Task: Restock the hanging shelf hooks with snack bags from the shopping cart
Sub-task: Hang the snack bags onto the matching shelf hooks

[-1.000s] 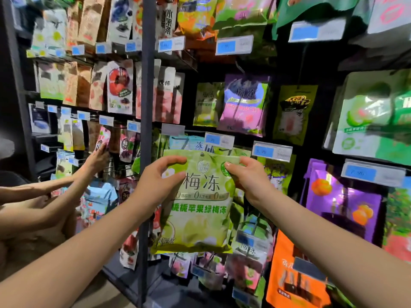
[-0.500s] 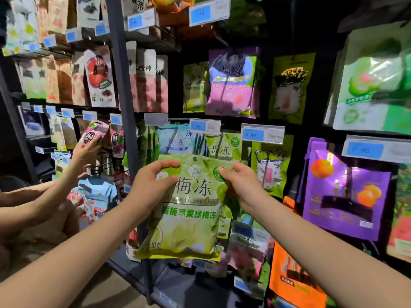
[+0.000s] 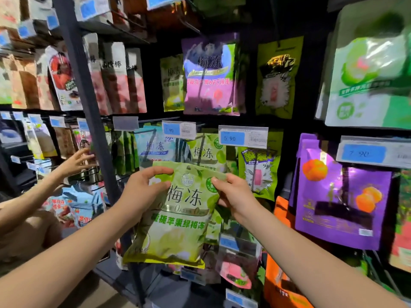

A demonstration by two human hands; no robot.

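A light green snack bag (image 3: 178, 216) with dark Chinese lettering hangs between my two hands in front of the shelf. My left hand (image 3: 142, 187) grips its upper left corner, thumb on the front. My right hand (image 3: 233, 194) pinches its upper right corner. The bag's top edge sits just below a row of matching green bags (image 3: 206, 152) that hang on a hook under a blue price tag (image 3: 179, 129). The hook itself is hidden behind the tag. No shopping cart is in view.
A dark upright post (image 3: 89, 103) stands just left of the bag. Another person's hand (image 3: 76, 162) reaches into the hooks at the left. Purple bags (image 3: 342, 207) hang at the right, a purple and pink bag (image 3: 209, 76) above, and orange bags (image 3: 282, 281) low down.
My view has tilted down and closer to the shelf. Both hands have kept hold of the green bag, now tipped slightly left. The other person's hand has opened near the left hooks.
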